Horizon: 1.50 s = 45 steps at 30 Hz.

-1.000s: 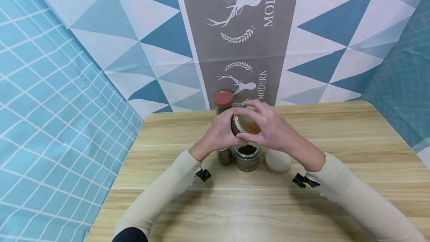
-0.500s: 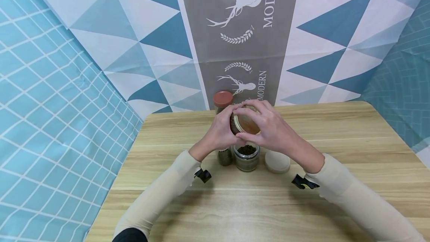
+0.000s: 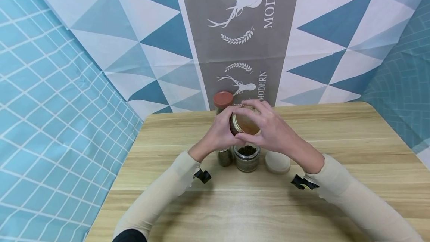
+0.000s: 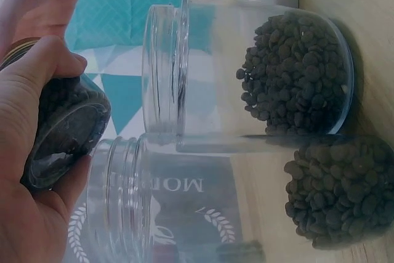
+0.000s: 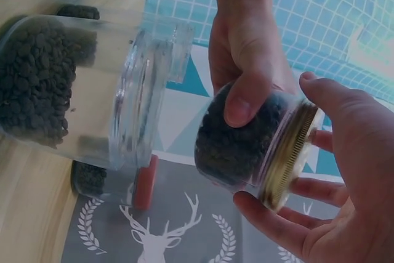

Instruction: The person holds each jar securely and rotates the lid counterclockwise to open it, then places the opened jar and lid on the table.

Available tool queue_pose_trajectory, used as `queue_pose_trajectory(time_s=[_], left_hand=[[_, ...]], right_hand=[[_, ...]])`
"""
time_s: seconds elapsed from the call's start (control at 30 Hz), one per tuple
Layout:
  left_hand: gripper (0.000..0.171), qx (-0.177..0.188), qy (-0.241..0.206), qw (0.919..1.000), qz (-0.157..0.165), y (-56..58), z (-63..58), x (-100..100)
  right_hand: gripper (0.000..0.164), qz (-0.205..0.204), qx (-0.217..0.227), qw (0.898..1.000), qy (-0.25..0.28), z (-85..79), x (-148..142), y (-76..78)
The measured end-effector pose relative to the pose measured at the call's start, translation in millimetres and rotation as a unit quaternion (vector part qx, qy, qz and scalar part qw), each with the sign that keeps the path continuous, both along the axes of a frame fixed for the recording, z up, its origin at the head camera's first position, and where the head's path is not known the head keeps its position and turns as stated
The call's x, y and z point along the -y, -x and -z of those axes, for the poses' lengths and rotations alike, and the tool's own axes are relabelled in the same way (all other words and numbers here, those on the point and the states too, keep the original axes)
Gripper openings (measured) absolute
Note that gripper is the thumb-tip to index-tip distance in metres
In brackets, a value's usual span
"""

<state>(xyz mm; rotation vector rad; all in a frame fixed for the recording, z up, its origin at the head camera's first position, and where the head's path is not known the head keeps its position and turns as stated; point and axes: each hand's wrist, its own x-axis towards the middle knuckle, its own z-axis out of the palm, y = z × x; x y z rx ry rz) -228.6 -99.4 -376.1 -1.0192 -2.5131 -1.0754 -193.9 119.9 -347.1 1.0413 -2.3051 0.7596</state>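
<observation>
A small glass jar (image 5: 237,146) full of dark pellets is held tilted above the table between both hands. My left hand (image 3: 219,127) grips its glass body, the thumb pressed on its side in the right wrist view. Curled around its gold screw lid (image 5: 290,152) are the fingers and thumb of my right hand (image 3: 273,125). Just below stands an open glass jar (image 3: 247,160) partly filled with dark pellets. Beside it, to the left, is a narrower glass jar (image 3: 225,157) with similar contents, its top hidden behind my left hand in the head view.
A round pale lid (image 3: 277,161) lies right of the open jar. Behind my left hand stands a jar with a red lid (image 3: 223,100). The wooden table (image 3: 235,212) ends at a patterned cloth wall (image 3: 174,62) at the back.
</observation>
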Motion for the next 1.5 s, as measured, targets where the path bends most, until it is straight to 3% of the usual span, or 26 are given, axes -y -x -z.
queue_pose_trajectory(time_s=[0.17, 0.43, 0.7, 0.97, 1.5], left_hand=[[0.093, 0.000, 0.000, 1.0000, -0.010, 0.3, 0.3, 2], [0.095, -0.002, 0.003, 0.9999, -0.014, -0.3, 1.9, 3], [0.093, 0.003, 0.000, 1.0000, -0.009, -1.6, 2.1, 2], [0.093, 0.004, 0.002, 1.0000, -0.004, -2.3, 2.3, 1], [0.091, 0.010, 0.011, 0.9999, 0.004, -2.7, 1.5, 2]], right_hand=[[0.071, 0.014, 0.017, 0.999, 0.023, -7.9, -5, 1.0], [0.076, 0.024, 0.034, 0.999, 0.016, -12.2, -6, 0.6], [0.068, 0.030, 0.057, 0.998, 0.006, -8.6, -1, 0.8], [0.057, 0.020, 0.036, 0.999, 0.011, -4.9, 2, 1.6], [0.066, -0.029, -0.003, 0.999, -0.011, -4.7, -4, 8.2]])
